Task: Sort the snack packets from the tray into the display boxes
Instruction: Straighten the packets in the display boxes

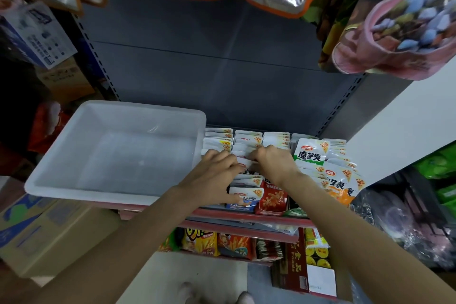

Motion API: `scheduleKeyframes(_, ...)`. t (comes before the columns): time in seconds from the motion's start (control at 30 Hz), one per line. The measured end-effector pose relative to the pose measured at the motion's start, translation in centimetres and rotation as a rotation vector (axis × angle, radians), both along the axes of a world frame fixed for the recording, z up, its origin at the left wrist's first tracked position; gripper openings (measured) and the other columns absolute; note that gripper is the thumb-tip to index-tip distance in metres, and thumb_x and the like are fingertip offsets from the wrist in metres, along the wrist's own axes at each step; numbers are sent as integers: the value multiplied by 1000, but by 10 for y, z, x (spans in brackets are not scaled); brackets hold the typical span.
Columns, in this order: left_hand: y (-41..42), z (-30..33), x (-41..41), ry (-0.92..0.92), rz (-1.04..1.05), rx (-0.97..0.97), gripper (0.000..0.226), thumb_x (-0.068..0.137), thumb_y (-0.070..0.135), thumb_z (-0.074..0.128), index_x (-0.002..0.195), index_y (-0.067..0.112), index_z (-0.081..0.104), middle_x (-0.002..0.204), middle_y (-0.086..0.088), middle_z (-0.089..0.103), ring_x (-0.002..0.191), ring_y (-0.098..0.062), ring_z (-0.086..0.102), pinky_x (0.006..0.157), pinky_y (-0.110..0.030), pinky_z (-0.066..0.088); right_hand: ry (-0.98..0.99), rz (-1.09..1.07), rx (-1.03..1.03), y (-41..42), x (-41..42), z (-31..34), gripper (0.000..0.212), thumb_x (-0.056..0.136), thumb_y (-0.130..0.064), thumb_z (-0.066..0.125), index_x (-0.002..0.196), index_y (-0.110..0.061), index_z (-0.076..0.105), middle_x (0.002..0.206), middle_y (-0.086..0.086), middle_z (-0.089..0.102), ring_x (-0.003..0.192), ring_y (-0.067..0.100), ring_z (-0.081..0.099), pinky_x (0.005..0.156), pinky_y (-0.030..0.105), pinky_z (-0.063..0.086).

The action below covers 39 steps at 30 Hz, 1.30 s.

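Left hand [217, 170]: fingers spread and near straight, pressing flat on the snack packets [244, 145] in the second row. Right hand [271, 159]: fingers curled over the packet tops in the same row, apparently pinching an edge; exact hold hidden by the knuckles.

Tray [44, 180]: white plastic, on the shelf just left of the packets, nothing visible inside. Sorting judged nearly complete.

Display boxes [271, 205]: side by side on the red-edged shelf [246, 218], packed with upright rows; blue, red and green fronts showing.

Loose packets [335, 175]: at the right end, leaning and fanned, not seated square.

Handling, judged: light, soft foil pouches, slick-faced, prone to sliding and toppling once released. Best taken by the stiff sealed top edge, thumb against forefinger, or squared up several at a time with a flat palm. Not fragile; creasing likely if squeezed mid-body.
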State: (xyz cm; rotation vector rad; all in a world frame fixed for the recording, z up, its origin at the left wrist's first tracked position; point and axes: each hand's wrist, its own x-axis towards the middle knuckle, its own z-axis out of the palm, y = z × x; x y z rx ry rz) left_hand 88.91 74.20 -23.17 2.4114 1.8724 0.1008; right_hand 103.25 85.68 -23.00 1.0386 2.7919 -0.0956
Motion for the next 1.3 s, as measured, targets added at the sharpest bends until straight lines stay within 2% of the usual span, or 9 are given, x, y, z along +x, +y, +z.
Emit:
scheduleKeyframes(0.3,14,-9,31,190,148,22,46,88,32,53,126,6,45,123,-8,56,117,-23,43,95,-37,29,163,28,152,-10,14,2,12,92,-27,54,91,-21,65,89,1,68,83,24,65,58,25,34)
scheduleKeyframes(0.33,13,-10,31,205,133,51,40,86,28,56,119,6,52,116,-8,60,111,-23,48,92,-36,32,179,34,193,-11,16,3,6,84,-24,65,80,-21,66,77,0,67,70,22,65,52,22,32)
scheduleKeyframes(0.43,8,-21,32,223,100,183,33,58,23,81,85,9,67,79,-3,67,79,-20,59,71,-32,41,292,62,234,-18,24,1,23,61,-14,84,58,-22,62,52,-6,56,42,16,54,40,15,24)
scheduleKeyframes(0.57,5,-32,29,181,127,292,39,52,26,85,84,12,69,78,-1,67,76,-19,61,66,-30,45,194,24,150,-18,25,-4,3,87,-22,64,87,-19,66,78,-1,64,68,21,64,48,23,35)
scheduleKeyframes(0.63,3,-33,26,168,108,286,55,51,36,86,97,13,68,88,-1,67,83,-19,62,71,-31,48,106,-19,8,-10,18,-4,16,95,-21,50,105,-16,61,97,6,65,89,29,65,64,32,49)
scheduleKeyframes(0.73,-7,-35,19,150,70,263,77,59,45,82,124,14,57,111,-1,64,100,-18,61,86,-34,48,164,-63,-155,-5,13,-1,24,94,-19,54,117,-20,59,104,11,67,94,31,64,77,39,54)
scheduleKeyframes(0.9,-26,-39,9,171,7,248,83,63,17,83,136,17,44,133,-2,54,119,-19,53,100,-37,41,325,-79,-218,-4,23,-5,36,91,-17,60,127,-16,57,114,11,66,102,27,63,87,34,50)
scheduleKeyframes(1.1,-29,-40,12,136,18,392,86,56,1,81,132,14,44,114,-5,62,107,-21,44,90,-36,31,490,-38,-336,-12,39,-2,39,89,-20,63,127,-17,57,119,3,57,97,15,60,89,24,46)
scheduleKeyframes(1.3,-36,-38,18,117,-28,449,61,53,9,87,108,18,64,95,0,64,91,-18,44,77,-30,33,464,33,-347,-19,46,-6,42,77,-24,77,114,-18,59,114,-6,44,104,9,50,91,18,39)
